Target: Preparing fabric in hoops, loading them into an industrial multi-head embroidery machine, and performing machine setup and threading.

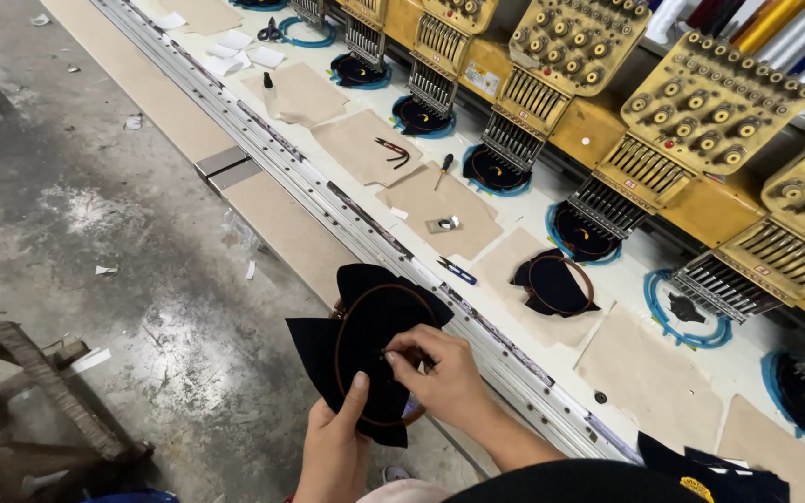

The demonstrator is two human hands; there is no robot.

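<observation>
hooped dark fabric (pixel 365 349), between both hands

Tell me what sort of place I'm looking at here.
Most likely an embroidery workshop: a row of yellow machine heads over a long table, hooped dark fabric in both hands, and a bare concrete floor.

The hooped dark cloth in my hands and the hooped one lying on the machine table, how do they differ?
The hooped cloth in hand is held up over the floor by the left hand, with the right hand pinching at it; the hooped cloth on the table lies flat and untouched on a tan sheet. The held one looks bigger, being nearer the camera. Both are dark fabric in a round brown hoop.
</observation>
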